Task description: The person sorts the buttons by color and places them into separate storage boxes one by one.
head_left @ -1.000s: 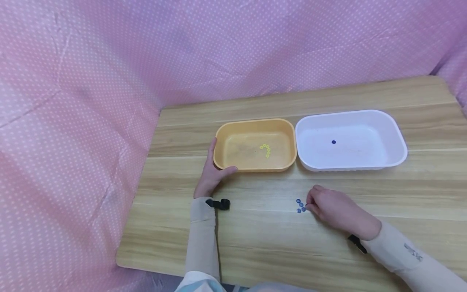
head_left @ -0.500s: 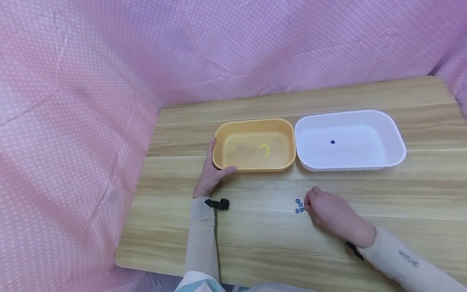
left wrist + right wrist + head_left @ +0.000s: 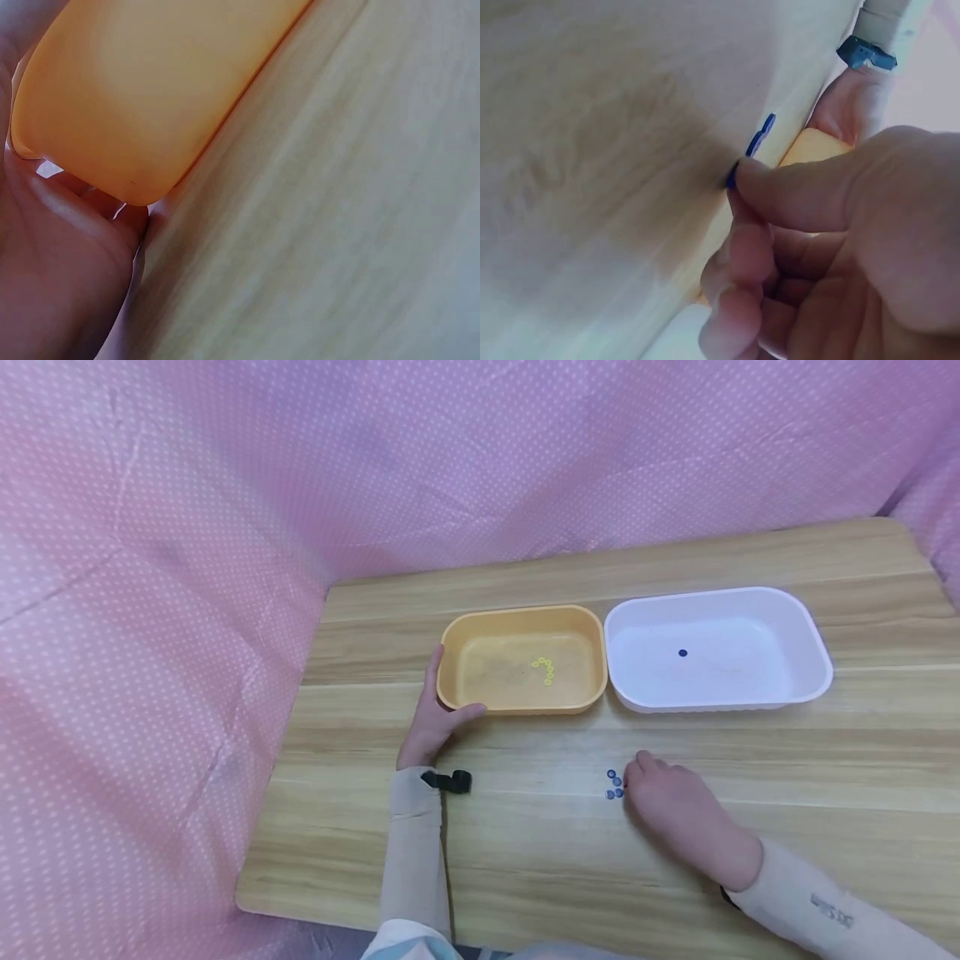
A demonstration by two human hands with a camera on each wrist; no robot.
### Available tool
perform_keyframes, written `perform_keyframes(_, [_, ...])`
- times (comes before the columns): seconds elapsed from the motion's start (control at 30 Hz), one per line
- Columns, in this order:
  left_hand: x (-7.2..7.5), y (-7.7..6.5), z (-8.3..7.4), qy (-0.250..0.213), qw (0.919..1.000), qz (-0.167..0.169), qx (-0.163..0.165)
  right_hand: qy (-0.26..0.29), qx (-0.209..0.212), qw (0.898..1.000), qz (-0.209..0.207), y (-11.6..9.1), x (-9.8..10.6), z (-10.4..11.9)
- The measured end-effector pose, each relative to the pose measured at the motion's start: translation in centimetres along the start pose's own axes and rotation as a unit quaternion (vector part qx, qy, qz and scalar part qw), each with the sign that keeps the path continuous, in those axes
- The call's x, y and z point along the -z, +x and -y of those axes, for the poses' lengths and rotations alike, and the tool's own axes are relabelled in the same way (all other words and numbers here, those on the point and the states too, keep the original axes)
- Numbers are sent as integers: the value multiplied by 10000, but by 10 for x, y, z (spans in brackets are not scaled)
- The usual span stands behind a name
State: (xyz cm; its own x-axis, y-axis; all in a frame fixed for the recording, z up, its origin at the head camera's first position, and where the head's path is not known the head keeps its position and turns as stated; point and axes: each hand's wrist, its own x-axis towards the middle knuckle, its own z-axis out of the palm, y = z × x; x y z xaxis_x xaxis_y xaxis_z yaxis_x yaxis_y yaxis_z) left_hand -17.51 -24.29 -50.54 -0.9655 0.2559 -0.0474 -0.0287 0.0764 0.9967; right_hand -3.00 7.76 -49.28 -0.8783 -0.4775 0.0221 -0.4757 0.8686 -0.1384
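Note:
My left hand [image 3: 433, 718] holds the near left corner of an orange plastic basin [image 3: 525, 708], thumb along its front wall; the left wrist view shows the palm [image 3: 60, 262] close to the basin's wall [image 3: 150, 112]. Inside the basin lie several small yellow buttons [image 3: 550, 669]. On the table, several blue buttons [image 3: 617, 782] sit in a small cluster beside my right hand [image 3: 678, 810]. Seen from the right wrist, its thumb and forefinger pinch a blue button [image 3: 732, 177] at the table surface, with more blue buttons [image 3: 760, 136] just beyond.
A white basin [image 3: 720, 706] stands against the right side of the orange one, with a single dark blue button [image 3: 682, 652] on its floor. Both rest on a wooden table [image 3: 525, 860]. Pink dotted cloth [image 3: 450, 460] hangs behind and to the left.
My right hand has shifted slightly left and down, its fingertips turning beside the blue buttons. The left hand keeps its place on the orange basin.

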Motion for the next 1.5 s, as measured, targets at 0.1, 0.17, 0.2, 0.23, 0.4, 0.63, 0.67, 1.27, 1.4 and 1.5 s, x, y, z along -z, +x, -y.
perform_keyframes(0.1, [0, 0, 0, 17, 10000, -3, 31, -386, 117, 9992, -7, -1, -1, 4])
perform_keyframes(0.17, [0, 0, -1, 15, 10000, -10, 55, -640, 238, 9976, -91, -2, -3, 6])
perform_keyframes(0.2, [0, 0, -1, 10, 10000, -10, 59, -739, 303, 9967, -171, -3, -4, 7])
perform_keyframes(0.23, [0, 0, -1, 1, 10000, -9, 59, -832, 364, 9955, -273, -3, -5, 8])
perform_keyframes(0.4, [0, 0, -1, -15, 10000, -3, 29, -1105, 471, 9903, -699, -4, -8, 11])
perform_keyframes(0.63, [-1, -1, -1, -38, 9999, -14, 99, -916, 256, 9947, -400, -5, -4, 8])
perform_keyframes(0.67, [-1, -1, -2, -29, 9999, -18, 108, -815, 207, 9959, -325, -5, -3, 7])
perform_keyframes(1.27, [4, 3, 12, 44, 9998, -99, 185, 6392, -2637, 7190, 698, 13, 55, -50])
perform_keyframes(1.4, [1, 0, 2, 58, 9999, -54, 127, 7028, -2622, 6574, 714, 11, 58, -57])
perform_keyframes(1.5, [0, 0, -1, 59, 9999, -31, 99, 7179, -2559, 6432, 735, 11, 59, -59])
